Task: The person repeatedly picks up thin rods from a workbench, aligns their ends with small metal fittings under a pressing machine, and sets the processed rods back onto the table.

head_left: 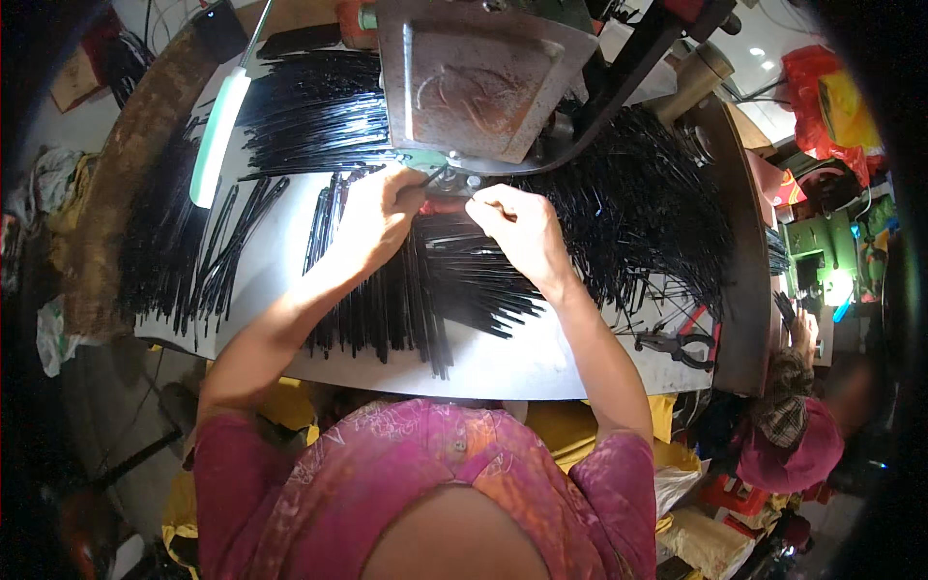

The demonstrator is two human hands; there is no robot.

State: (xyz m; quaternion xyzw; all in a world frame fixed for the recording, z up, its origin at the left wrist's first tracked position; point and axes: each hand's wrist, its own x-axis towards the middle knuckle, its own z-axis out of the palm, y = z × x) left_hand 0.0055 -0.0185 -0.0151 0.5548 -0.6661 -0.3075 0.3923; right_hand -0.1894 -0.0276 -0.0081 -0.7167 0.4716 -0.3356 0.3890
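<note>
My left hand [389,215] is closed in a pinch on a thin black strip [437,175], whose end points in under the head of a metal press [478,92]. Just right of it, my right hand [522,224] has its fingers curled together beside a small round metal part at the foot of the press. What those fingers hold, if anything, is hidden. Between and below my hands, a bundle of long black strips [411,300] lies on the white tabletop [483,372]. A reddish part shows between my two hands.
More black strips [319,111] are heaped behind my left hand, with a large pile [648,203] on the right. Pliers [681,346] lie at the right front edge. A white-green lamp [220,135] hangs at left. A co-worker [788,440] works at another green machine [817,246].
</note>
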